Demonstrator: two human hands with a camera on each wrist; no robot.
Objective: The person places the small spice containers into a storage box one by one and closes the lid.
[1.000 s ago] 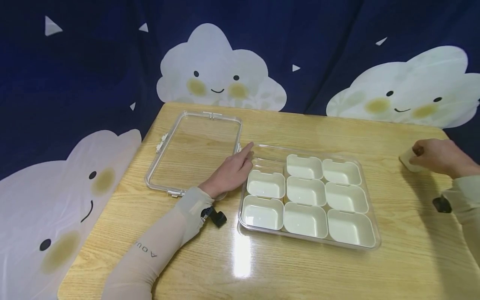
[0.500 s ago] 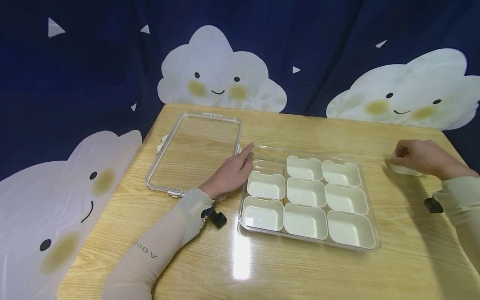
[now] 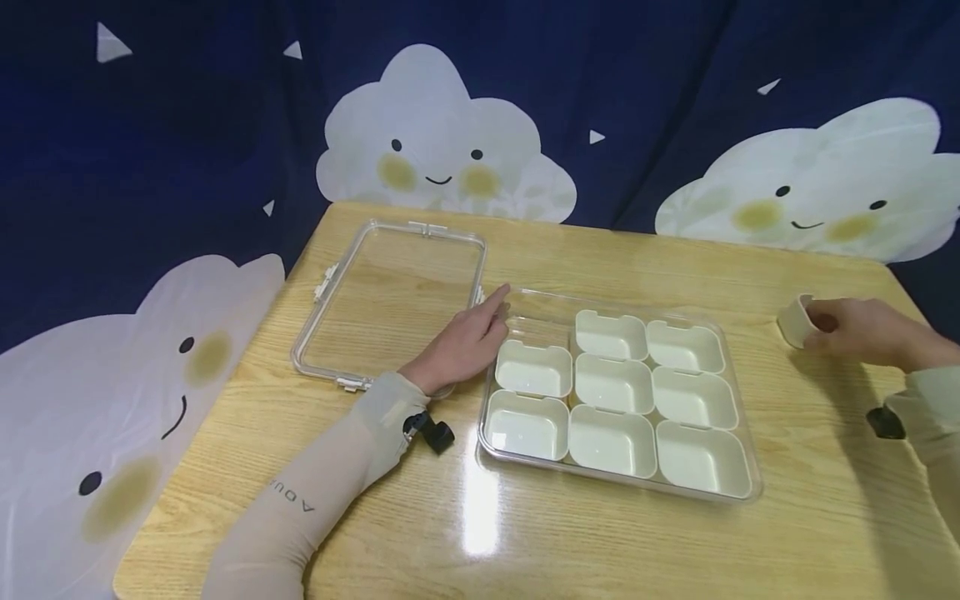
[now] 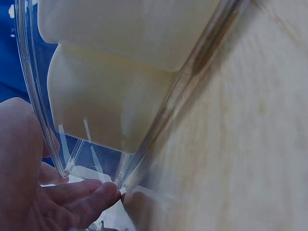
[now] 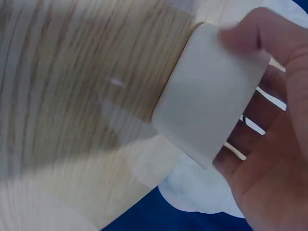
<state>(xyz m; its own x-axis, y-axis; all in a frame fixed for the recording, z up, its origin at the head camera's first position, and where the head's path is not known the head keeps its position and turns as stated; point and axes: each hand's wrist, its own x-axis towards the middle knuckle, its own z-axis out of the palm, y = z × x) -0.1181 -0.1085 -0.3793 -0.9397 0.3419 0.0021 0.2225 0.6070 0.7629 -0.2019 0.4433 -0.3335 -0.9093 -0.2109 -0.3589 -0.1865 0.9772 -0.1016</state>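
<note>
Fingers of the right hand [image 3: 862,332] pinch a cream cup [image 3: 793,322], right of the clear box [image 3: 536,331], whose left side the loosely extended left hand [image 3: 465,346] touches, presumably to steady it.

Head view. Cup [image 3: 793,325], right side of frame: plain cream. Grouped cups [image 3: 611,442], right of centre: matching cream, unpatterned. Tray [image 3: 618,477] around them: clear, colourless. Lid [image 3: 393,296], left of centre: clear; its clips [image 3: 325,283] white. Tabletop [image 3: 660,550]: pale yellow-brown, streaked wood grain; white glare patch at lower centre. Backdrop [image 3: 600,50], top and left: deep navy, printed with white triangles [image 3: 111,43] and white clouds [image 3: 442,108] bearing black eyes, thin dark smiles, mustard-yellow cheeks. Left sleeve [image 3: 292,517], lower left: pale beige, dark lettering. Right sleeve [image 3: 939,417], right edge: pale beige. Right wrist view: cup reads greyish white.
</note>
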